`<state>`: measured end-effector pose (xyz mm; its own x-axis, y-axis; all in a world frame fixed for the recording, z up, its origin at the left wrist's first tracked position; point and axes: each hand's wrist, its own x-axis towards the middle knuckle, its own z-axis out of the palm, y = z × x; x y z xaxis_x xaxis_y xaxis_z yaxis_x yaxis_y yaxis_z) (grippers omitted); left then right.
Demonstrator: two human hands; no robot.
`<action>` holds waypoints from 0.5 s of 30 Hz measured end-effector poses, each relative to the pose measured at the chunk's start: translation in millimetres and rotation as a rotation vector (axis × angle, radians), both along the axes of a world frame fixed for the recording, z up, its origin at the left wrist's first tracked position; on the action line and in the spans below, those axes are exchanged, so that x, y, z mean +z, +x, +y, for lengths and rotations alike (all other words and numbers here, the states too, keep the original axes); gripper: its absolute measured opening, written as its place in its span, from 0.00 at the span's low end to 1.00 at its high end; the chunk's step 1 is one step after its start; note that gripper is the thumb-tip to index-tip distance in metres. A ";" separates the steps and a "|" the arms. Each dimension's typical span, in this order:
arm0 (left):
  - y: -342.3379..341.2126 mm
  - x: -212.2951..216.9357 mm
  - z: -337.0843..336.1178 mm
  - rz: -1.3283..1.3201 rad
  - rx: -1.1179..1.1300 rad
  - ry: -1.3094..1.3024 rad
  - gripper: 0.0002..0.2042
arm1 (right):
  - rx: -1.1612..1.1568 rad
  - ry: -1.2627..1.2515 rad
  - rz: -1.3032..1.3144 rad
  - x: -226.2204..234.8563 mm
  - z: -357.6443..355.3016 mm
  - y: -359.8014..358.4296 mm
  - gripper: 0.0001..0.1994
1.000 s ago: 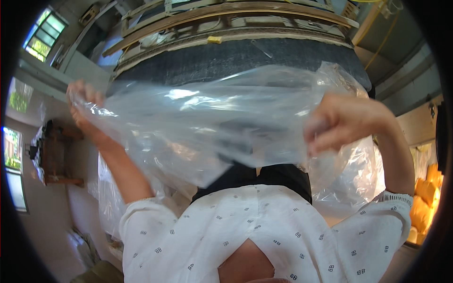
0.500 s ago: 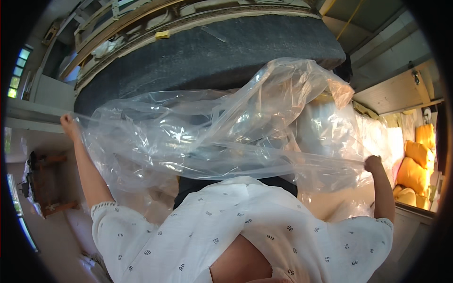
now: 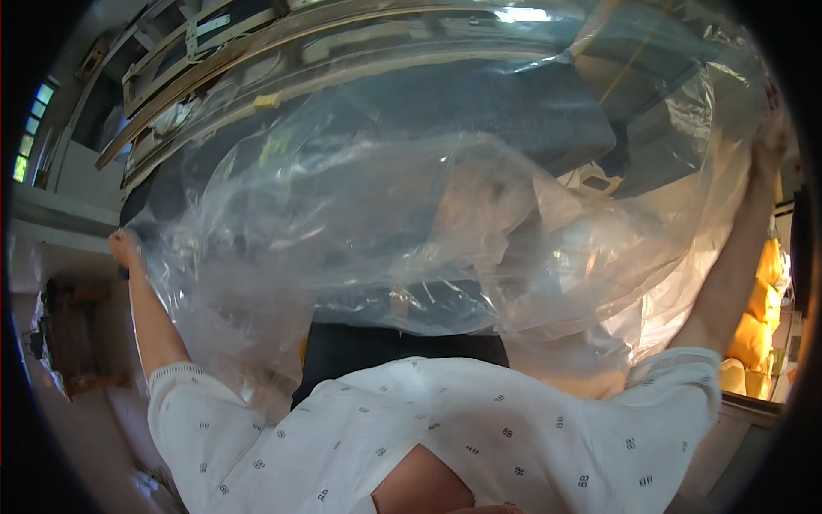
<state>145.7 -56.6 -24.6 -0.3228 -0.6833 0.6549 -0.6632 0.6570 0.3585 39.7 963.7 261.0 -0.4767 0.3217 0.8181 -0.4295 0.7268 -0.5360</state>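
Note:
A large clear plastic sheet (image 3: 342,206) spreads wide in front of me, wrinkled and shiny. Its left edge is pinched in my left hand (image 3: 125,246), a closed fist out at the far left. My right hand (image 3: 773,128) is raised high at the far right, its fingers closed on the sheet's other side and somewhat blurred. Between the two hands the plastic billows and hangs over a long dark grey padded surface (image 3: 479,98), which shows through it. The sheet's lower part drops close to my dark trousers (image 3: 402,347).
A small yellow block (image 3: 266,101) lies on the far edge of the dark surface. Behind are wooden frames (image 3: 197,51). On the right stand yellow bundles (image 3: 753,321) by a bright opening. A wooden shelf or stand (image 3: 81,343) is at the left.
My right hand has swung up and outward, lifting the sheet, which now billows over the dark surface. My left hand has dropped slightly, still gripping its edge.

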 end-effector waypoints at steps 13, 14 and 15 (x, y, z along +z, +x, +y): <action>10.6 25.3 -23.3 -0.358 -0.030 -0.119 0.18 | 0.306 0.412 -0.825 -229.8 21.0 -105.5 0.25; 15.6 22.8 -21.3 -0.329 0.014 -0.060 0.19 | 0.333 0.438 -0.831 -229.6 22.5 -113.6 0.25; 19.3 20.9 -15.0 -0.344 0.063 -0.042 0.19 | 0.330 0.394 -0.860 -231.0 29.5 -120.3 0.25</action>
<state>165.0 -71.7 -3.7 -0.4880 -0.6833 0.5431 -0.7799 0.6207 0.0801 -80.6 993.2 30.1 -0.9729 -0.1536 0.1727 -0.2214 0.8338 -0.5058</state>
